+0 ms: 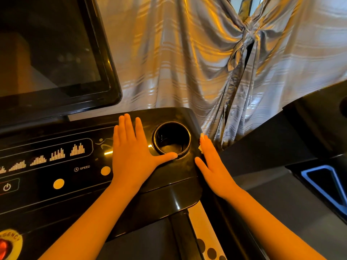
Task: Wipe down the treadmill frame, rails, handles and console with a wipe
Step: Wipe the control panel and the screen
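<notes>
Head view: the one camera looks down on a treadmill console [169,181] and both hands.
Left hand [131,156]: lies flat on the console top, palm down. The fingers are straight and close together, and the thumb is spread wide so that its tip touches the rim of the cup holder [171,140].
Right hand [214,166]: pressed flat against the console's right edge, fingers straight and together, thumb held apart at the top corner.
Wipe [201,136]: pale, trapped between the right hand's fingers and the console's side. Only small bits show, past the fingertips and beside the forefinger.
Grip: neither hand curls round anything. The right hand holds the wipe by flat pressure alone.
Cup holder: round and dark with a shiny rim, between the two hands.
Console face: glossy black, with bar-graph marks, a "SPEED" label [82,168], two yellow dots [58,183] and a power button [7,187] at the left edge.
Screen [52,53]: dark, standing above the console at upper left.
Stop button [5,246]: red on yellow, cut off at the bottom-left corner.
Curtain [206,53]: shiny, striped and knotted, behind the console.
Second machine [309,132]: black, to the right, with a blue outline [323,184] on it.
</notes>
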{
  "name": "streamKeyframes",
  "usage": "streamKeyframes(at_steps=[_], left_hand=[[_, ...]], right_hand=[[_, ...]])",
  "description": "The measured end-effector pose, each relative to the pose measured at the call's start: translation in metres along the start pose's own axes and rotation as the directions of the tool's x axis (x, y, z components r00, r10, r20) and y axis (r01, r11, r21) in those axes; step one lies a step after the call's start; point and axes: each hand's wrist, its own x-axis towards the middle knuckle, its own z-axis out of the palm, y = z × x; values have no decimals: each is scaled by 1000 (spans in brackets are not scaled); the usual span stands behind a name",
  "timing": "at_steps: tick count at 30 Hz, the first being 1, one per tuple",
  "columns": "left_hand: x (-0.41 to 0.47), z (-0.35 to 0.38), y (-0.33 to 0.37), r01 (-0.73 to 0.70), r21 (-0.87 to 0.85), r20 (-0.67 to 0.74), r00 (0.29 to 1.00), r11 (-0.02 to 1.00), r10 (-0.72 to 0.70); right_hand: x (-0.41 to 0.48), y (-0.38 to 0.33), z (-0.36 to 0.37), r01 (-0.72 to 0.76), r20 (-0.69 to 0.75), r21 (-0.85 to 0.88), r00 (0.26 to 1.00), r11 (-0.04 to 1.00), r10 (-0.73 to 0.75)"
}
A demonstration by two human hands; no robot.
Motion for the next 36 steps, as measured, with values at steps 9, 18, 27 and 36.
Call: streamKeyframes(at_steps=[9, 18, 27, 36], left_hand=[[0, 4, -2, -24, -5, -5, 1000, 1000, 24], [-3, 4, -1, -30, 13, -1, 1000, 999, 30], [-5, 2, -1, -31, 5, -3, 1000, 999, 31], [-4, 4, -2, -42, -7, -20, 999, 999, 42]], right_hand=[[-55, -48, 40, 92, 1, -414, 995, 906, -101], [-109, -49, 61, -48, -107, -336, 994, 941, 12], [-114, -66, 65, -214, -185, 211, 949, 954, 254], [-87, -61, 65, -165, -187, -47, 970, 985, 154]])
